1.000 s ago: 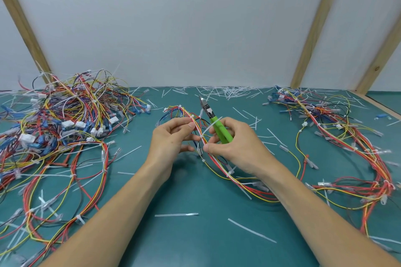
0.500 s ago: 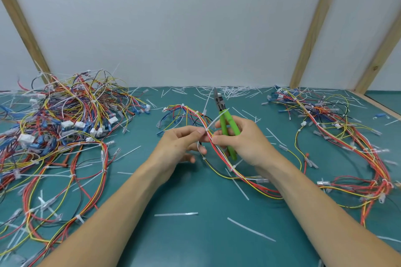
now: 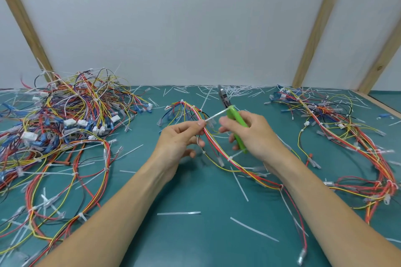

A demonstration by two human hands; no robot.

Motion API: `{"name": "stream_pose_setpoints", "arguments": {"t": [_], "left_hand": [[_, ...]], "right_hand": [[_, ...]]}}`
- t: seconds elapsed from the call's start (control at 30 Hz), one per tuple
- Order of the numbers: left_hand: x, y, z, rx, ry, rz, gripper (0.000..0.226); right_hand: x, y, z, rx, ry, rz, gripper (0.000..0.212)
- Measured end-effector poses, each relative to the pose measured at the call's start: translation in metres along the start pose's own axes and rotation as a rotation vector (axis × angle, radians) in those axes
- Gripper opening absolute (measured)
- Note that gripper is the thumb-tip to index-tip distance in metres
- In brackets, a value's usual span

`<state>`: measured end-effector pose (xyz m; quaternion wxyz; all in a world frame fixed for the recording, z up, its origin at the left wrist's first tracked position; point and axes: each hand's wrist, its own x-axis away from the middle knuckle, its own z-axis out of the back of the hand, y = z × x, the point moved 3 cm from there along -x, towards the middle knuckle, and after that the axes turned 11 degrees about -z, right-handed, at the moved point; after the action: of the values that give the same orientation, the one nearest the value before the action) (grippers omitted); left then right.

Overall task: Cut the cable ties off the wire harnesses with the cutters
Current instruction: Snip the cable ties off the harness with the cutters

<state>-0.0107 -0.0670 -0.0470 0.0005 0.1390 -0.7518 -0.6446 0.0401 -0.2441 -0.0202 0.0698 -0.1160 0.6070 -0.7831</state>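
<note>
A wire harness of red, yellow and white wires lies across the middle of the teal table. My left hand pinches the bundle between thumb and fingers just beside a white cable tie, whose tail sticks up to the right. My right hand grips the green-handled cutters. Their metal jaws point up and away, above the tie and clear of it. Whether the jaws are apart I cannot tell.
A big tangled heap of harnesses fills the left side. More harnesses spread over the right. Cut tie tails litter the back edge, and loose ones lie near my forearms. Wooden struts stand against the white wall.
My right hand drew a little away from the left, opening a gap between them. The cutters swung from leaning left to nearly upright. The harness slid slightly.
</note>
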Motion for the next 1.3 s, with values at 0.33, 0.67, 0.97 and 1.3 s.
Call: {"name": "stream_pose_setpoints", "arguments": {"t": [0.33, 0.67, 0.97, 1.3], "left_hand": [[0.0, 0.0, 0.008, -0.105, 0.227, -0.067, 0.016], [-0.003, -0.001, 0.014, -0.167, 0.304, -0.142, 0.015], [-0.001, 0.002, 0.013, -0.13, 0.26, -0.145, 0.013], [-0.001, 0.002, 0.011, -0.128, 0.272, -0.095, 0.014]], "right_hand": [[0.006, -0.017, 0.022, -0.251, 0.222, 0.101, 0.04], [0.015, 0.002, -0.007, 0.082, -0.407, -0.325, 0.056], [0.015, 0.0, -0.01, 0.147, -0.317, -0.248, 0.05], [0.016, 0.0, -0.008, 0.16, -0.336, -0.271, 0.051]]}}
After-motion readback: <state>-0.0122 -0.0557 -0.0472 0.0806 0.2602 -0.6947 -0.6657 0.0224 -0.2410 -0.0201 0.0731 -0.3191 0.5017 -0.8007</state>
